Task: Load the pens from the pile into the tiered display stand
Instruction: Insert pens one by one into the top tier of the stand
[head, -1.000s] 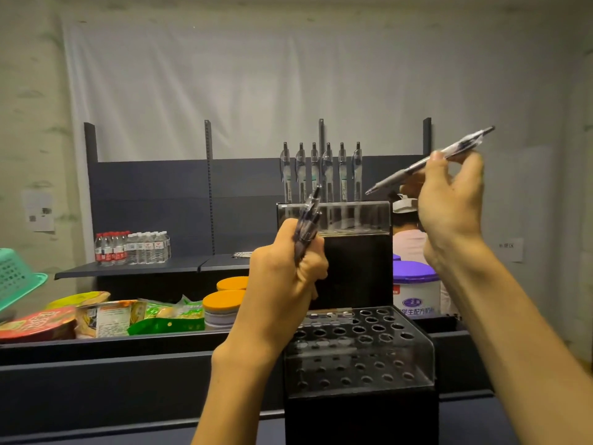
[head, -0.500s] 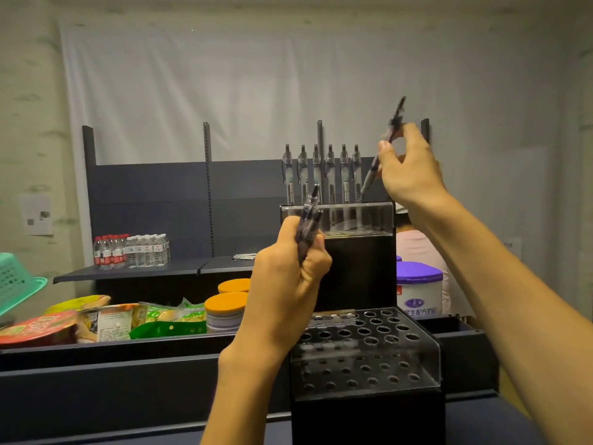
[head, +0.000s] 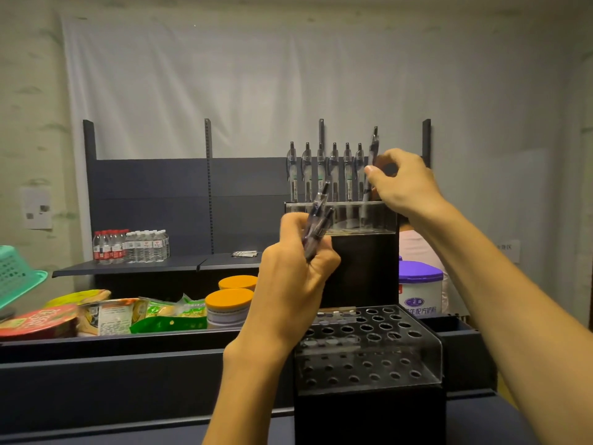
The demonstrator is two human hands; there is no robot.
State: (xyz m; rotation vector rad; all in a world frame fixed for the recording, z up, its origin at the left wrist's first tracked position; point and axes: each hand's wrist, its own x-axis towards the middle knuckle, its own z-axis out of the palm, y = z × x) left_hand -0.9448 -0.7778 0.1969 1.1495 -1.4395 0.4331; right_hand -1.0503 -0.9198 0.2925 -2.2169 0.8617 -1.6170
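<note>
A black tiered display stand [head: 362,268] with clear perforated tops stands in front of me. Several pens [head: 321,175] stand upright in its top tier. My right hand [head: 404,184] pinches one more pen [head: 372,149], nearly upright, at the right end of that row, its tip down inside the top tier. My left hand [head: 295,277] grips a small bunch of pens [head: 316,216] just left of the stand. The lower tier [head: 369,345] shows many open holes with no pens in them.
Left of the stand a dark shelf tray holds snack packets [head: 160,316], a red bowl [head: 38,322] and orange-lidded jars [head: 229,303]. Water bottles [head: 128,245] stand on a back shelf. A purple-lidded tub [head: 420,287] sits right of the stand. A green basket [head: 16,277] is at far left.
My right hand swung its pen from a slanted, raised position to nearly upright and lowered it into the right end of the top row. My left hand stayed put with its bunch.
</note>
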